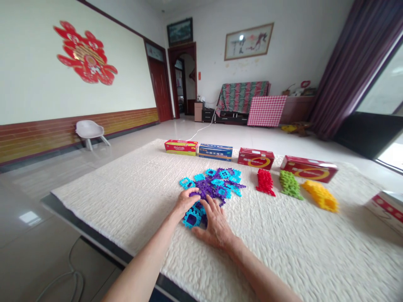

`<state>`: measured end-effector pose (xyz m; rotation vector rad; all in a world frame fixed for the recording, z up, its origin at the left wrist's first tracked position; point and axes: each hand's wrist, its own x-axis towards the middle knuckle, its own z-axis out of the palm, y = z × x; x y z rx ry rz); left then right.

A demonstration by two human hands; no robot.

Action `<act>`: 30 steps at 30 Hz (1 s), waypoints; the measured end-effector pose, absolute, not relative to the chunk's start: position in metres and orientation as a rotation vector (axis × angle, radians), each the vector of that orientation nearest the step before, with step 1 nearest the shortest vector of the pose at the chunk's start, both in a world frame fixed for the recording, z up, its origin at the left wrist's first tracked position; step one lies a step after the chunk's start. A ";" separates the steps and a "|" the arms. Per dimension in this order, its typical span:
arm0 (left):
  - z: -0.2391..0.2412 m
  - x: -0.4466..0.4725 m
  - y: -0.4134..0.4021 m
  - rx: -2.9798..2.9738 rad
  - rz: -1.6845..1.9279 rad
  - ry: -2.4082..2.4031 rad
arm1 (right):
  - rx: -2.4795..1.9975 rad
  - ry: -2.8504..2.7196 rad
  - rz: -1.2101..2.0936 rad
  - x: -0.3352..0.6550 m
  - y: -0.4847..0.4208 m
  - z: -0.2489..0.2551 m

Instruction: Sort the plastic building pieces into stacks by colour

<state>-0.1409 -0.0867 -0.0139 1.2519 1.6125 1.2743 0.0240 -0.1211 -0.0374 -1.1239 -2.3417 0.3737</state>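
A loose pile of purple interlocking plastic pieces (pixel 206 185) and light-blue square pieces (pixel 192 218) lies in front of me on the quilted cream cover. At the pile's near left edge, my left hand (pixel 186 203) has thumb and fingers closed around a purple piece (pixel 195 196). My right hand (pixel 216 226) rests palm down over the near side with its fingers spread, touching pieces; part of the pile is hidden beneath it. Sorted pieces lie to the right: a red stack (pixel 265 182), a green stack (pixel 290 184) and a yellow stack (pixel 321 196).
Along the far side stand a red-and-yellow box (pixel 181 147), a blue box (pixel 215 152) and two dark red boxes (pixel 255 158). Another box (pixel 387 212) sits at the right edge. A white chair (pixel 90 130) stands on the tiled floor beyond the table's left edge.
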 end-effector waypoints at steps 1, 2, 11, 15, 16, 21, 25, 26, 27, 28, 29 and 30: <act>-0.011 -0.141 -0.088 1.273 1.250 1.597 | -1.121 -2.341 0.366 0.024 -0.121 -0.037; -0.008 -0.140 -0.088 1.290 1.230 1.587 | -1.111 -2.340 0.359 0.023 -0.122 -0.037; -0.013 -0.139 -0.087 1.256 1.365 1.472 | -0.990 -2.341 0.341 0.021 -0.122 -0.028; -0.016 -0.142 -0.089 1.142 1.430 1.412 | -0.890 -2.306 0.331 0.017 -0.115 -0.031; -0.016 -0.143 -0.088 1.118 1.445 1.406 | -0.872 -2.294 0.322 0.015 -0.113 -0.031; 0.004 -0.144 -0.069 1.096 1.492 1.375 | -0.877 -2.219 0.264 0.009 -0.098 -0.018; 0.028 -0.130 -0.034 1.163 1.438 1.327 | -0.977 -2.141 0.213 0.015 -0.072 0.004; 0.032 -0.124 -0.023 1.173 1.432 1.307 | -1.001 -2.125 0.200 0.020 -0.063 0.008; 0.035 -0.118 -0.011 1.174 1.421 1.286 | -1.024 -2.112 0.192 0.025 -0.053 0.011; 0.036 -0.111 0.001 1.165 1.411 1.264 | -1.047 -2.098 0.188 0.032 -0.043 0.013; 0.035 -0.103 0.014 1.149 1.394 1.242 | -1.068 -2.081 0.191 0.039 -0.032 0.014; 0.034 -0.095 0.026 1.135 1.371 1.218 | -1.089 -2.064 0.201 0.047 -0.021 0.014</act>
